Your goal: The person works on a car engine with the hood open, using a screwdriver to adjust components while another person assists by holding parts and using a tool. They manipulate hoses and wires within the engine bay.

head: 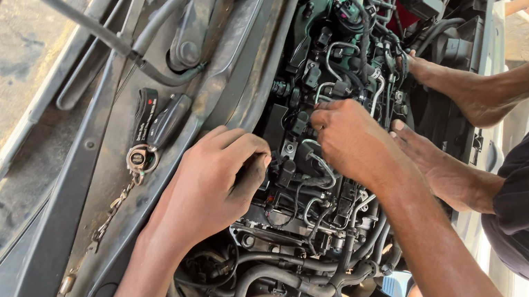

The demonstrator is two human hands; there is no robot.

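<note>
both hands on the engine, under the open hood

left hand (213, 180) lies curled over the near edge of the engine (322, 161), fingers bent and pressed together, knuckles up; cannot tell whether it pinches anything. right hand (347, 139) sits just beside it, deeper in the middle of the engine, fingertips bunched together down among thin metal pipes (323, 167) and black hoses; what they grip is hidden. a co-worker's two hands (466, 94) rest on the far side of the engine. a car key with chain (143, 156) lies on the black cowl panel (79, 218), well apart from the left hand.
</note>
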